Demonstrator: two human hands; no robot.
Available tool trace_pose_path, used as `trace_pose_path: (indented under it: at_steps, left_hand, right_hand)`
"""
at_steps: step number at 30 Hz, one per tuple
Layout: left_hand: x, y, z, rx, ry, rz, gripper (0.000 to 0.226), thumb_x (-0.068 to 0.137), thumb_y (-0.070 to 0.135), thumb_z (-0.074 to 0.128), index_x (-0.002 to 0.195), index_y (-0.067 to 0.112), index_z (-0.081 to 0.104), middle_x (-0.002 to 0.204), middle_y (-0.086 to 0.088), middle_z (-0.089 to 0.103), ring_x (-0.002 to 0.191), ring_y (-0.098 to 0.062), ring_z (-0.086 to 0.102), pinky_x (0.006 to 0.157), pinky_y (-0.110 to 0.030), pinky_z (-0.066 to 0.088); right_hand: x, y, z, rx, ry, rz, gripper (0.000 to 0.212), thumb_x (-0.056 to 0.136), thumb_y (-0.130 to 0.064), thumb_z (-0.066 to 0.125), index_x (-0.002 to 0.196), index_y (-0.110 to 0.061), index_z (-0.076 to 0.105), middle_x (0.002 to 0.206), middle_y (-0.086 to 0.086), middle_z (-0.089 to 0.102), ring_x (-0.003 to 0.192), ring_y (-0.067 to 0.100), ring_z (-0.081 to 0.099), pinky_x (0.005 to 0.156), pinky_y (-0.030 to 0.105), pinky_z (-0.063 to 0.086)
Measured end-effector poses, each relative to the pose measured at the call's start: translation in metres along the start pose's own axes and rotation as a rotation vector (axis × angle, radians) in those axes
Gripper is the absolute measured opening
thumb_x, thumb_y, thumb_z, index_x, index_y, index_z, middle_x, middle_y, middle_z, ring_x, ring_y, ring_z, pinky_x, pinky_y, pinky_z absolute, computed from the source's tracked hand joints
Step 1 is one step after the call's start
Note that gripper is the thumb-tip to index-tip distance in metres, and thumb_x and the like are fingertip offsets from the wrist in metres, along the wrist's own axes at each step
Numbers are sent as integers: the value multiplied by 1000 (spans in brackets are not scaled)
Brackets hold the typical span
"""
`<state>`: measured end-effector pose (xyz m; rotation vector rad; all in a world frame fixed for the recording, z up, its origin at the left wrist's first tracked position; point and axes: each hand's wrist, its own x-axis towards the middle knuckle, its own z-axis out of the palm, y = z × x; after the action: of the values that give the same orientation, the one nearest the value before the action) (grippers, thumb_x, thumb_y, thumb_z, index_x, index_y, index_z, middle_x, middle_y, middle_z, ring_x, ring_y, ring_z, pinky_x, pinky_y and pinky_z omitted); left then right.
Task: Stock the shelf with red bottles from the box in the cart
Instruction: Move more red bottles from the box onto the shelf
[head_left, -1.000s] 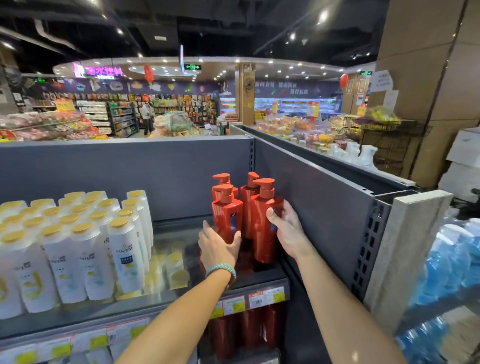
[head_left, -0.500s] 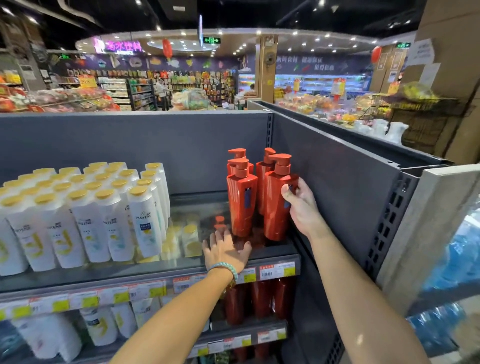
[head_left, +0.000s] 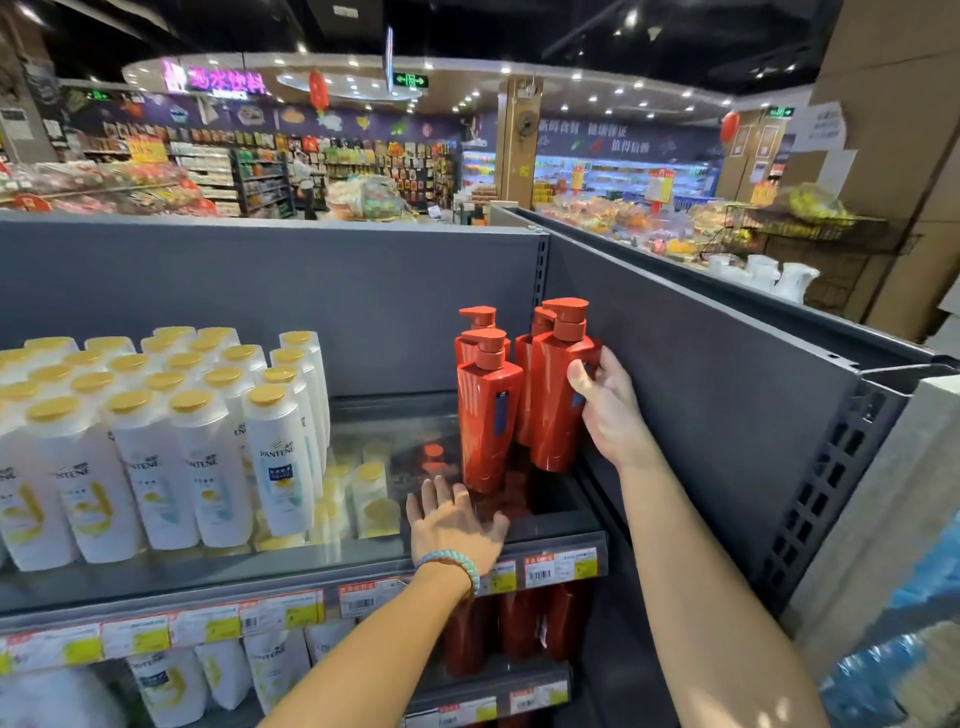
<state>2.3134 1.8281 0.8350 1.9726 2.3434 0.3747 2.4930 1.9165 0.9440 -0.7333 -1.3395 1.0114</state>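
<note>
**Squaring up the front row**

Right hand (head_left: 602, 410) is wrapped round the front red bottle (head_left: 558, 400), thumb on its face, next to the side wall (head_left: 701, 364) at the right end of the shelf (head_left: 563, 527). I'd seat it flat, level with the second red bottle (head_left: 488, 421) beside it, pumps matching. Left hand (head_left: 454, 525) is spread flat, holding nothing, at the shelf's front edge just before that second one. Whether it's touching is hard to call.
</note>
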Motion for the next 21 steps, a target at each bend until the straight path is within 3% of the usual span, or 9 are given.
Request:
trace_pose_path:
  at_steps: [5, 8, 11, 21]
  left_hand:
    - [0, 0, -2, -11, -24, -17, 80, 85, 62, 27, 148, 13, 24, 159, -11, 11, 147, -27, 5, 118, -48, 1]
    - [0, 1, -1, -20, -13, -22, 81, 85, 63, 28, 149, 13, 24, 159, -11, 11, 147, -27, 5, 118, -48, 1]
    - [0, 2, -1, -25, 2, -27, 82, 84, 63, 29, 148, 13, 27, 159, -12, 14, 147, -27, 8, 118, -48, 3]
    - [1, 1, -1, -43, 22, -33, 79, 84, 62, 30, 147, 14, 30, 158, -10, 18, 147, -26, 10, 119, -47, 5]
  right_hand:
    - [3, 12, 2, -17, 5, 40, 54, 87, -35, 70, 130, -6, 57, 125, 13, 68, 117, 24, 65, 100, 39, 50]
    - [3, 23, -4, -19, 26, 73, 36, 97, -19, 61, 130, -4, 57, 120, 9, 69, 112, 19, 66, 98, 36, 51]
    - [3, 33, -9, -32, 28, 93, 32, 100, -8, 55, 131, 0, 55, 118, 10, 68, 110, 21, 65, 98, 36, 50]
    - [0, 33, -7, -12, 16, 162, 31, 100, -9, 55, 131, -4, 56, 117, 7, 69, 106, 15, 67, 90, 29, 53]
